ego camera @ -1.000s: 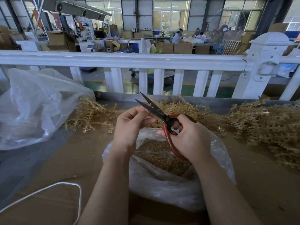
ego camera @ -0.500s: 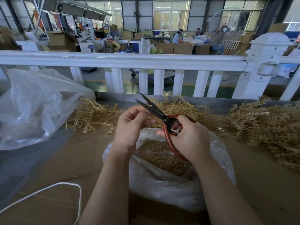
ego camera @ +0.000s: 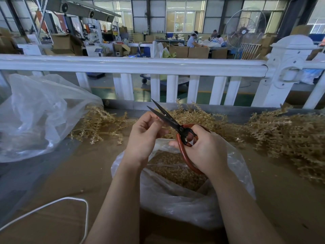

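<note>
- Right hand [ego camera: 202, 150] grips the red loop handles of a pair of scissors [ego camera: 168, 120], thumb through the top loop and fingers wrapped round the lower one.
- Black blades stand a little apart, with the tips aimed up and left toward the white railing [ego camera: 140, 66] but well short of it.
- Left hand [ego camera: 146, 136] sits just beside the lower blade with its fingers curled and the thumb tip against the metal. A tiny pale speck shows between the blades, and I cannot tell whether the fingers pinch anything.
- Both hands hover over the open mouth of a clear plastic bag [ego camera: 175, 208], which holds a heap of small tan cut pieces [ego camera: 175, 171]. The bag's rim rises just under the right wrist.
- Tan plastic sprues lie in heaps along the far side: one pile [ego camera: 98, 124] to the left, another [ego camera: 193, 117] right behind the scissors, and the biggest [ego camera: 290, 136] spreading to the right edge.
- A metal table edge [ego camera: 237, 113] runs behind the piles, just below the railing posts.
- A large crumpled clear bag [ego camera: 35, 117] fills the far left.
- Bare cardboard table cover [ego camera: 79, 173] lies open between that bag and the filled one, and again to the right of it.
- A white cord [ego camera: 52, 204] loops across the near left corner.
</note>
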A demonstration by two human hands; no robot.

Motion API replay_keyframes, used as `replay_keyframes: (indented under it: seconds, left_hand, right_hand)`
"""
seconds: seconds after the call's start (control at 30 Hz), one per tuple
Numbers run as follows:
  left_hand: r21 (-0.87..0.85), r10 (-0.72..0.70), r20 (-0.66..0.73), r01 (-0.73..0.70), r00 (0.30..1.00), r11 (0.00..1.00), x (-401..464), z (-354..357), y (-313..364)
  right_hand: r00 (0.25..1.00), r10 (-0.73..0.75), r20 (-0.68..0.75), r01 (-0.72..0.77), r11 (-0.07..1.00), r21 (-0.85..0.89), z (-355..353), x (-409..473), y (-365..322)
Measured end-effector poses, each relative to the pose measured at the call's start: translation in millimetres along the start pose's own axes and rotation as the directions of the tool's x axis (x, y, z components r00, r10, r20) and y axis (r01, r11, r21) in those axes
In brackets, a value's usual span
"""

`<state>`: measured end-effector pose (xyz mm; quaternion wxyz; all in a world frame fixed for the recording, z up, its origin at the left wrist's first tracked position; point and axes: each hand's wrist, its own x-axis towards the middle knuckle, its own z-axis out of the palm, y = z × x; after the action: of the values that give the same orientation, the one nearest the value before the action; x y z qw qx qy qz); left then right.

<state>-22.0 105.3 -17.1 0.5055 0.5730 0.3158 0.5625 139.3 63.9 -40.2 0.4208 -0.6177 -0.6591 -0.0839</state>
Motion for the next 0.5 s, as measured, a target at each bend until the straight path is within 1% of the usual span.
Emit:
replay_keyframes:
  seconds: [0.23,0.5]
  left_hand:
    - [0.025,0.031,-0.002,-0.031,1.0,0.999,-0.9,3.3,1.7]
    - [-0.013,-0.004,-0.022,0.003,1.0,1.0,-0.3,3.6,1.4]
  right_hand:
    - [1.0,0.017,0.004,-0.017,0.999,0.031,-1.1,-1.1,-0.8]
    - [1.0,0.007,-0.003,-0.007,1.0,0.027,2.2,-0.5,2.8]
